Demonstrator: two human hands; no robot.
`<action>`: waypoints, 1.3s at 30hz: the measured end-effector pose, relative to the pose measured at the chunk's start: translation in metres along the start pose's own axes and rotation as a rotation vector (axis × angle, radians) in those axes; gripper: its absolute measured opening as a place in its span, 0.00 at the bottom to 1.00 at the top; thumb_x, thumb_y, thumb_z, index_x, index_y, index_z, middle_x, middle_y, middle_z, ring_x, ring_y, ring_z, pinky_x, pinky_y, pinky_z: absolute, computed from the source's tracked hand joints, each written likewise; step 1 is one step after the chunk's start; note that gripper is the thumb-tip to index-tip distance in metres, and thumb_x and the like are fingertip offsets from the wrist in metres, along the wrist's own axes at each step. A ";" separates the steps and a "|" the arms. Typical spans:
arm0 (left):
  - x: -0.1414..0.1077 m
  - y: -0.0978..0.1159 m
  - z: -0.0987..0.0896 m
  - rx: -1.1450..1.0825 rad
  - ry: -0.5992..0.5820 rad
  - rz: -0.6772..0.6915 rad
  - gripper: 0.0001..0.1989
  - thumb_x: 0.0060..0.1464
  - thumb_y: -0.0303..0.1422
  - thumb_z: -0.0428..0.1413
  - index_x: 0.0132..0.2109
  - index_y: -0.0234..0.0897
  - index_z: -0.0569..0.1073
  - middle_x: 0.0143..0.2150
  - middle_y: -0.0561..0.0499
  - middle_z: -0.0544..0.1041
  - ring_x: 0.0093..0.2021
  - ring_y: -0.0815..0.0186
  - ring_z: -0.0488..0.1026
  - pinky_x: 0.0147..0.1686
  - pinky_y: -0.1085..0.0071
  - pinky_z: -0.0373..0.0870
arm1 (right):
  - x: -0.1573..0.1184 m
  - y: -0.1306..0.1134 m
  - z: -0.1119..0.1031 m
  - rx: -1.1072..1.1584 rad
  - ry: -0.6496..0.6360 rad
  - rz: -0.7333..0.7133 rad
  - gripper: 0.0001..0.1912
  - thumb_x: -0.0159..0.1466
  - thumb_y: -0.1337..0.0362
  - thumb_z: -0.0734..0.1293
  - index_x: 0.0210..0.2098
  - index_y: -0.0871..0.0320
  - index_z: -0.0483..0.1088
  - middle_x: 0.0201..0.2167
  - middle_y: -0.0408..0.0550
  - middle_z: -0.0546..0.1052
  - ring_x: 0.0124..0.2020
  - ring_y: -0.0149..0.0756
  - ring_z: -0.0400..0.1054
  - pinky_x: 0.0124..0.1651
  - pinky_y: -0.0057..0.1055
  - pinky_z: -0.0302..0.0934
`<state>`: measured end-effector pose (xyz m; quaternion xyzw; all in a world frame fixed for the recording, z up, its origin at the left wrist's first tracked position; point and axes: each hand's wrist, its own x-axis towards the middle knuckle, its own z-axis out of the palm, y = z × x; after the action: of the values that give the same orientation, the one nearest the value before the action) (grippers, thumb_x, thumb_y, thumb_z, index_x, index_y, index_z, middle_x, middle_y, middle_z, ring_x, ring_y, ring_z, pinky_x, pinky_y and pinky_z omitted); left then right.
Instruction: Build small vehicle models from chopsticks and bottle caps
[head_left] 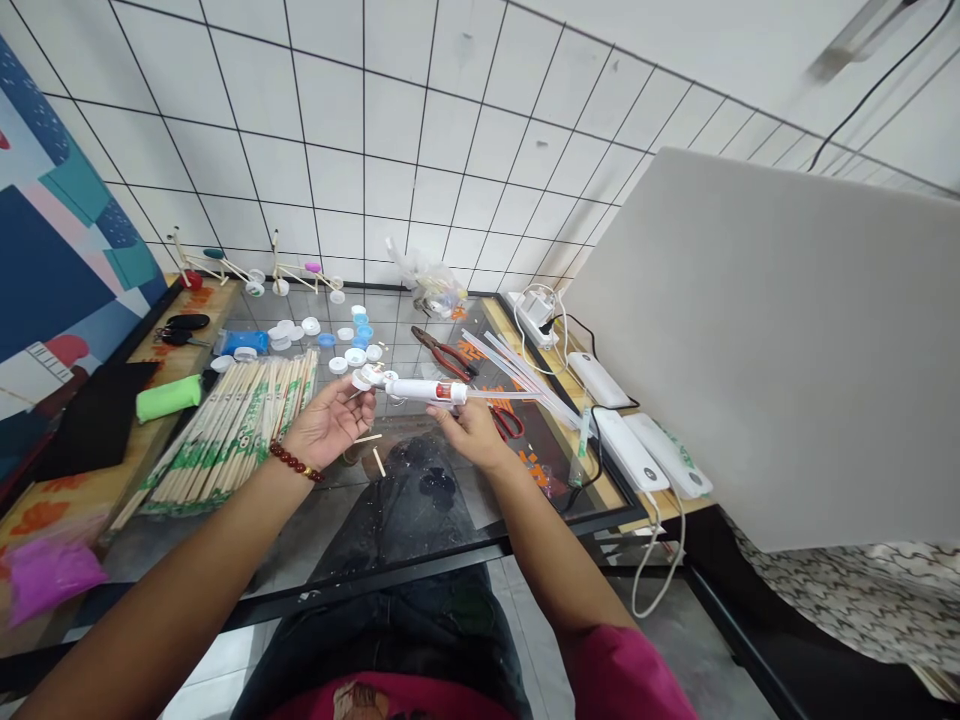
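Note:
My right hand (472, 430) is wrapped round the grip of a white hot glue gun (420, 391), a clear glue stick (504, 395) sticking out of its back end. The gun lies level, its nozzle pointing left. In my left hand (337, 415), palm turned up, a white bottle cap (363, 378) is pinched between the fingertips. The nozzle is right at this cap; whether they touch I cannot tell. Just behind it on the glass table are more white and blue caps (355, 356). Short cut stick pieces (379, 461) lie below my hands.
Bundled wrapped chopsticks (232, 430) lie left. Red-handled pliers (444, 353), scissors (510, 422) and spare glue sticks (525, 375) lie right, near white power banks (628, 447) with cables. Small stick-and-cap models (289, 270) stand at the back. A large pale panel (780, 340) rises at right.

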<state>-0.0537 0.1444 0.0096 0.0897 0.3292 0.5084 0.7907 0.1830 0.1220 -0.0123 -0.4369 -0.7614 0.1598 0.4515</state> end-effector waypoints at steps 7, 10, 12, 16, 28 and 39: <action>0.001 0.000 -0.002 0.001 -0.010 -0.031 0.10 0.56 0.26 0.59 0.46 0.29 0.76 0.35 0.42 0.79 0.31 0.66 0.76 0.30 0.71 0.76 | 0.001 0.000 -0.001 0.005 -0.004 0.011 0.13 0.66 0.56 0.65 0.44 0.56 0.76 0.40 0.53 0.79 0.45 0.46 0.73 0.51 0.40 0.66; 0.002 0.000 -0.003 0.008 -0.018 -0.041 0.11 0.55 0.26 0.60 0.46 0.29 0.76 0.34 0.42 0.79 0.31 0.66 0.76 0.30 0.72 0.75 | 0.002 0.001 -0.001 -0.002 -0.006 0.014 0.13 0.66 0.56 0.65 0.43 0.56 0.76 0.40 0.52 0.79 0.45 0.45 0.73 0.50 0.39 0.66; 0.001 0.001 -0.003 0.007 -0.021 -0.046 0.11 0.55 0.26 0.60 0.46 0.28 0.76 0.34 0.42 0.78 0.31 0.66 0.75 0.31 0.72 0.75 | 0.002 0.001 -0.002 -0.011 -0.006 0.012 0.13 0.67 0.56 0.65 0.43 0.56 0.75 0.38 0.51 0.79 0.44 0.44 0.73 0.49 0.38 0.66; 0.000 0.001 -0.002 0.005 -0.018 -0.054 0.10 0.56 0.26 0.59 0.46 0.28 0.76 0.35 0.42 0.79 0.32 0.66 0.76 0.32 0.71 0.76 | 0.003 -0.001 -0.003 -0.029 -0.004 -0.003 0.13 0.67 0.57 0.64 0.43 0.58 0.75 0.37 0.52 0.79 0.41 0.44 0.73 0.47 0.37 0.65; -0.002 -0.002 -0.004 0.429 -0.049 0.331 0.11 0.44 0.23 0.67 0.39 0.29 0.81 0.37 0.44 0.81 0.36 0.67 0.76 0.34 0.75 0.73 | 0.005 0.009 -0.010 0.059 0.173 0.130 0.16 0.65 0.52 0.66 0.42 0.58 0.76 0.37 0.52 0.81 0.39 0.44 0.73 0.48 0.40 0.67; -0.003 0.004 -0.002 0.199 -0.031 0.040 0.01 0.50 0.25 0.61 0.32 0.34 0.76 0.29 0.46 0.79 0.29 0.63 0.75 0.29 0.67 0.73 | 0.002 0.005 -0.009 0.132 -0.029 0.069 0.15 0.66 0.54 0.65 0.39 0.58 0.76 0.30 0.47 0.78 0.34 0.40 0.71 0.42 0.35 0.66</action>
<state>-0.0590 0.1428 0.0111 0.1822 0.3640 0.4872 0.7726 0.1928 0.1252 -0.0100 -0.4297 -0.7403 0.2315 0.4624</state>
